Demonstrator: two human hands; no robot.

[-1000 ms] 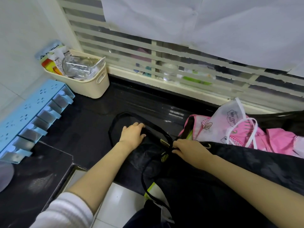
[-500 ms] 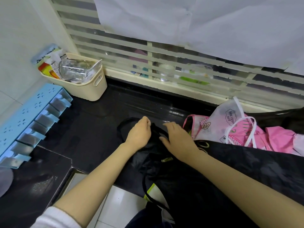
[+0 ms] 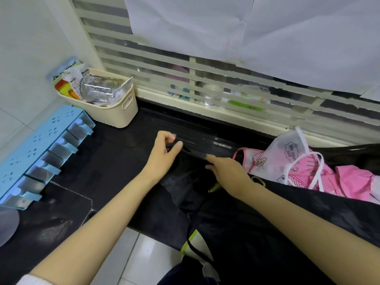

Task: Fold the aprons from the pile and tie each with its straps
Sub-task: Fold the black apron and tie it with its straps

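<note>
Black apron (image 3: 207, 194) cloth lies crumpled on the dark desk (image 3: 115, 161), spreading from the middle toward the right edge and hanging over the front, where a thin black cord loops down above the pale floor tiles (image 3: 144, 256). One strap (image 3: 194, 152) of it is pulled taut just above the desk, between the two hands. The left hand (image 3: 164, 155) is raised at the far end of that stretch, its fingers (image 3: 169, 137) curled narrow, with the thumb pinching the strap against them. The right hand (image 3: 228, 172) reaches in low from the right, palm down; its fingers (image 3: 213, 160) are close together and hold the near end of the strap against the thumb, though the grip itself is partly hidden. Both forearms are bare.

To the right, touching the black cloth, sits the pile of aprons (image 3: 349, 177): pink gingham and plain pink fabric, a pale translucent piece with a printed label on top, and white straps (image 3: 316, 173) looping over it. At the back left a cream basket (image 3: 119, 115) holds packets and clear plastic. A blue rack (image 3: 41, 149) stands along the left wall. Behind the desk runs a window (image 3: 185, 64) with striped blinds, and white paper sheets (image 3: 246, 27) hang over its upper part
</note>
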